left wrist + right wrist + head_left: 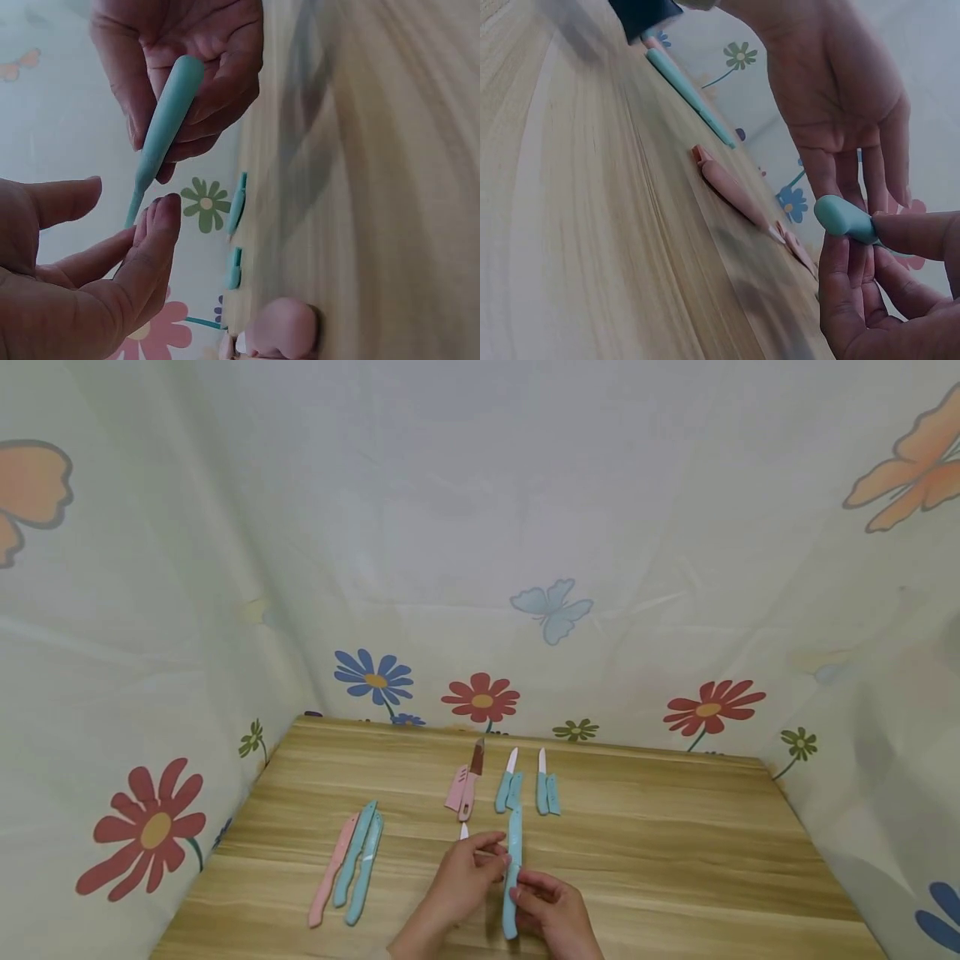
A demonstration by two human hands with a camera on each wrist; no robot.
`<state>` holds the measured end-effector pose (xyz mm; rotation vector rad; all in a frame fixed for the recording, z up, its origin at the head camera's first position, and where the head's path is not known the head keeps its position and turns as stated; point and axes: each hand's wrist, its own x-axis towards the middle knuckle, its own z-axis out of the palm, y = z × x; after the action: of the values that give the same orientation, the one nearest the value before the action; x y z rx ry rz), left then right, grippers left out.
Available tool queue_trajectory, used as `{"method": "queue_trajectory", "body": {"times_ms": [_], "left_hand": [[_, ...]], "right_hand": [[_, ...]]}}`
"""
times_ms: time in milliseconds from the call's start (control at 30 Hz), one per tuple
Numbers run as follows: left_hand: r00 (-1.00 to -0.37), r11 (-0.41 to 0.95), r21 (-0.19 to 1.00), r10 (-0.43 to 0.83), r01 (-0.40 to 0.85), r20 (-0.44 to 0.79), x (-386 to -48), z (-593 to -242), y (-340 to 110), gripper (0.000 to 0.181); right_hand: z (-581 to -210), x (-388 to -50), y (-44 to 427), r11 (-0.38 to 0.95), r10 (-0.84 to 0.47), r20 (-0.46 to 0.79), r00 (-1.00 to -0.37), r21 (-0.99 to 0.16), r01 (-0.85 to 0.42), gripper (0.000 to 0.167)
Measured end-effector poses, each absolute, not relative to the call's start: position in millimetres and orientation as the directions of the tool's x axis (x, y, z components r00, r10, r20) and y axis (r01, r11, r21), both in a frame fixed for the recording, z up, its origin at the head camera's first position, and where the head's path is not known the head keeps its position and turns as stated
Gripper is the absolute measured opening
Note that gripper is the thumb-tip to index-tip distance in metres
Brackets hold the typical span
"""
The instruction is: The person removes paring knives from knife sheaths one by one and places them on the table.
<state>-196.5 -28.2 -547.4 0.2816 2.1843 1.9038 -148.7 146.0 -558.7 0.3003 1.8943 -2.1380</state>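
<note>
Upright before me is a teal knife, its blade covered by a teal sheath. My right hand pinches the handle between thumb and fingers. My left hand is beside the sheath; in the left wrist view its fingers extend along the blade end, with the thumb held apart. Whether they touch it cannot be told. Beneath the left hand lies a pink knife with a white blade, mostly hidden in the head view.
Toward the back lie a pink knife with a dark blade and two small teal knives, sheaths beside them. At left, one pink knife and two teal ones lie sheathed. Patterned cloth surrounds the wooden table.
</note>
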Motion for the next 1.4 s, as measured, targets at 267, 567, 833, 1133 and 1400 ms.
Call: {"method": "queue_trajectory", "body": {"times_ms": [267, 567, 833, 1133, 1400], "left_hand": [[-0.964, 0.073, 0.996, 0.257, -0.055, -0.072, -212, -538, -20, 0.042], [-0.968, 0.021, 0.996, 0.237, -0.086, -0.088, -219, -537, -14, 0.041], [-0.97, 0.011, 0.996, 0.227, -0.089, -0.089, -216, -530, -12, 0.038], [-0.965, 0.011, 0.993, 0.238, -0.113, -0.113, -220, -537, -12, 0.039], [-0.959, 0.004, 0.993, 0.256, -0.121, -0.118, -221, -535, -13, 0.039]], "right_hand": [[-557, -147, 146, -0.092, -0.06, -0.325, -0.944, -0.94, 0.33, 0.044], [-554, -145, 148, -0.053, -0.069, -0.306, -0.95, -0.949, 0.31, 0.046], [-552, -142, 148, -0.074, -0.09, -0.317, -0.944, -0.943, 0.324, 0.047], [-551, -143, 150, -0.073, -0.094, -0.326, -0.941, -0.94, 0.333, 0.047], [-552, -143, 151, -0.072, -0.1, -0.33, -0.939, -0.939, 0.337, 0.047]]}}
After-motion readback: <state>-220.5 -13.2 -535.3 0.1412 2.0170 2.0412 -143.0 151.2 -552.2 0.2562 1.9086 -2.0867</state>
